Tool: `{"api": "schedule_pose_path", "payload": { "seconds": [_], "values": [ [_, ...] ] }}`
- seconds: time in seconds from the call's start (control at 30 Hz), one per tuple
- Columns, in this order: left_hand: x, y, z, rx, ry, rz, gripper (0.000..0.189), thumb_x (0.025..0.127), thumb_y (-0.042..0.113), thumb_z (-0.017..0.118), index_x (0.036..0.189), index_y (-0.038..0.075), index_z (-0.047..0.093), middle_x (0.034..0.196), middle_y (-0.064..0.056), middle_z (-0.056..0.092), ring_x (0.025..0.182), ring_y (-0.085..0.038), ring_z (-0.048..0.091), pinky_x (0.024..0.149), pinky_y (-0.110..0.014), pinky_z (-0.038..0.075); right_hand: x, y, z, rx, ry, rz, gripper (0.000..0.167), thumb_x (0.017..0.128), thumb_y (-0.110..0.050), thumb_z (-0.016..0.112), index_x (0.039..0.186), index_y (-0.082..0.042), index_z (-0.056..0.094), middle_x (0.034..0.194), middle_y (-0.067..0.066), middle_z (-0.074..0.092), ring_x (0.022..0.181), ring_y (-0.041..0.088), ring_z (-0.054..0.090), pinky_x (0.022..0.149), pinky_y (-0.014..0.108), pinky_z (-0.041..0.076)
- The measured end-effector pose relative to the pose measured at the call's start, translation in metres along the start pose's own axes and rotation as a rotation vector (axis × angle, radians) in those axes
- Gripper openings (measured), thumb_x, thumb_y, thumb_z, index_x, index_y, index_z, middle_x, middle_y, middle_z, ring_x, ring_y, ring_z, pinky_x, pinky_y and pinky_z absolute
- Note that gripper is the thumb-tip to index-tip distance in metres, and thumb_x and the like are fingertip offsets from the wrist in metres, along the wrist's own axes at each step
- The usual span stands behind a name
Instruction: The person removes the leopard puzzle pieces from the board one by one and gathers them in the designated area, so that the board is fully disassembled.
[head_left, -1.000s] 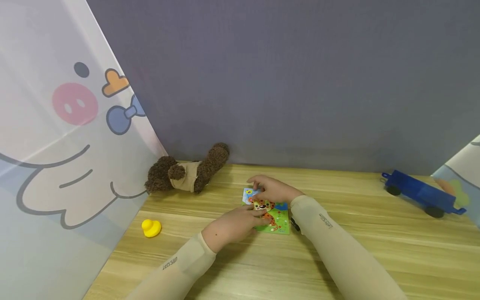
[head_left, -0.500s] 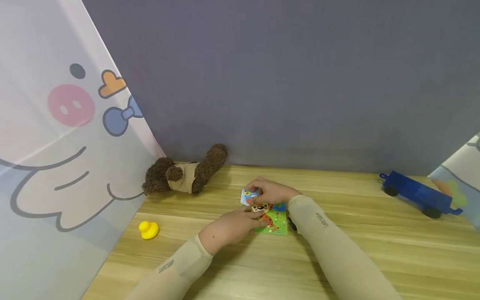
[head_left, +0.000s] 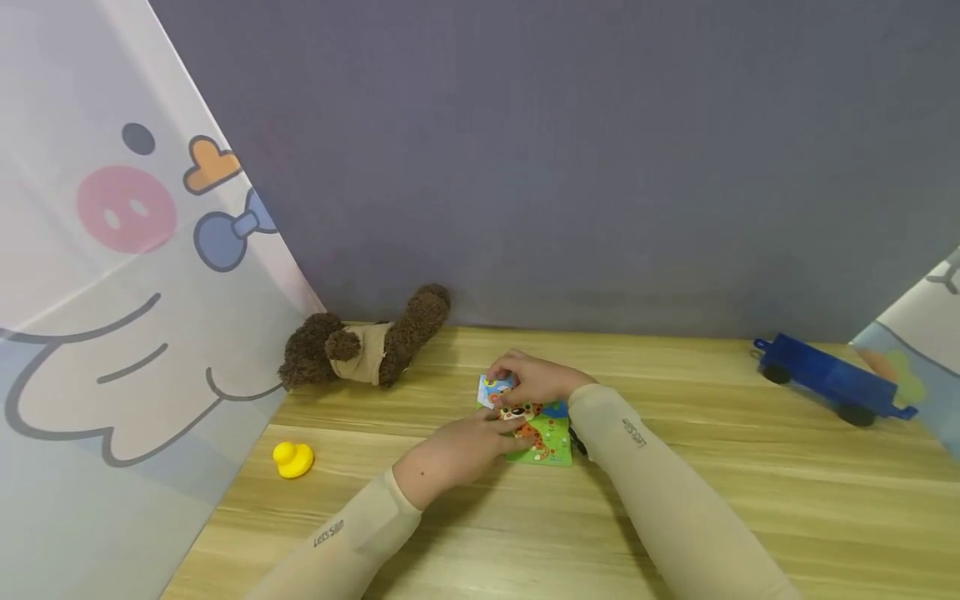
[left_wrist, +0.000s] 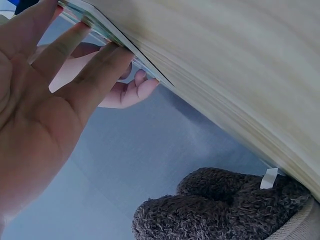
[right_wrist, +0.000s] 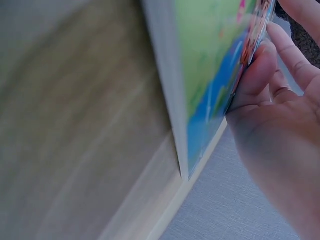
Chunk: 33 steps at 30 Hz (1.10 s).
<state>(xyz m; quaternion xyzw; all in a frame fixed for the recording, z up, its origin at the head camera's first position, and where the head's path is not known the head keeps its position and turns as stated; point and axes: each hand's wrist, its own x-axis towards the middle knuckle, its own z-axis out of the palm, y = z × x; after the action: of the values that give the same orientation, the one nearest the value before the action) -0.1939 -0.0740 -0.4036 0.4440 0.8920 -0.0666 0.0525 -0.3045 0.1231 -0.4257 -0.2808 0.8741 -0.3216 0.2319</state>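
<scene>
A flat picture board (head_left: 555,446) lies on the table, showing a spotted cartoon leopard on green and blue, like a children's puzzle. My left hand (head_left: 465,450) rests across its left side, with fairly straight fingers touching the picture. Over the upper part is my right hand (head_left: 536,379), its fingers bent loosely near the top left corner. In the right wrist view the right thumb (right_wrist: 262,67) presses on the face of the board (right_wrist: 200,60). The left wrist view has the left fingertips at the board's surface and the right fingers beyond them. Both hands cover part of the picture.
A brown stuffed bear (head_left: 360,350) lies at the back left against the grey wall. A yellow rubber duck (head_left: 292,459) sits at left, and a blue toy wagon (head_left: 828,375) stands at right. Something small and black (head_left: 577,442) shows beside the right sleeve.
The head view has shifted a little. Both hands stay on the board, and the right thumb and fingers have drawn slightly together over its top left part.
</scene>
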Motion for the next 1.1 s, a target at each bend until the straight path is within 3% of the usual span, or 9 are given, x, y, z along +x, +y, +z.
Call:
{"api": "schedule_pose_path", "payload": {
  "seconds": [0.2,0.47,0.63,0.77,1.1],
  "values": [
    [0.0005,-0.0006,-0.0004,-0.015,-0.006,-0.003,0.058,0.104,0.011,0.065,0.156,0.036,0.057,0.168,0.002,0.049,0.155,-0.029,0.049,0.126,-0.040,0.045,-0.0003,-0.0058,-0.0039,-0.012,-0.022,0.021,0.041,0.103,-0.030,0.074,0.140,-0.019,0.060,0.141,0.008,0.048,0.116,0.022,0.053,0.104,0.044,0.051],
    [0.0001,0.0000,-0.0030,-0.003,0.006,0.007,0.057,0.105,0.008,0.064,0.154,0.035,0.058,0.165,0.002,0.053,0.151,-0.030,0.054,0.123,-0.041,0.049,0.0012,-0.0037,-0.0045,-0.005,-0.020,0.030,0.041,0.102,-0.029,0.074,0.139,-0.021,0.057,0.138,0.009,0.049,0.113,0.022,0.055,0.102,0.041,0.052],
    [0.0011,0.0007,-0.0022,-0.031,-0.024,-0.011,0.053,0.106,0.019,0.063,0.156,0.036,0.057,0.168,0.003,0.050,0.155,-0.026,0.048,0.130,-0.039,0.041,0.0018,-0.0022,-0.0023,0.012,-0.020,0.018,0.041,0.102,-0.028,0.074,0.137,-0.020,0.056,0.136,0.010,0.048,0.111,0.022,0.054,0.097,0.039,0.051],
    [0.0007,0.0009,-0.0009,-0.054,-0.028,-0.022,0.052,0.105,0.026,0.064,0.155,0.036,0.057,0.168,0.003,0.049,0.156,-0.027,0.047,0.130,-0.039,0.040,0.0013,-0.0018,-0.0009,0.025,-0.019,0.013,0.041,0.102,-0.027,0.074,0.138,-0.021,0.054,0.138,0.012,0.048,0.114,0.024,0.053,0.099,0.041,0.051],
    [-0.0006,0.0023,-0.0005,-0.022,-0.013,-0.012,0.059,0.103,0.015,0.070,0.156,0.037,0.056,0.166,0.002,0.051,0.148,-0.028,0.054,0.123,-0.038,0.048,0.0006,-0.0007,0.0012,0.086,-0.016,0.040,0.028,0.110,-0.023,0.062,0.136,-0.020,0.054,0.143,0.012,0.052,0.116,0.025,0.056,0.092,0.038,0.052]
  ]
}}
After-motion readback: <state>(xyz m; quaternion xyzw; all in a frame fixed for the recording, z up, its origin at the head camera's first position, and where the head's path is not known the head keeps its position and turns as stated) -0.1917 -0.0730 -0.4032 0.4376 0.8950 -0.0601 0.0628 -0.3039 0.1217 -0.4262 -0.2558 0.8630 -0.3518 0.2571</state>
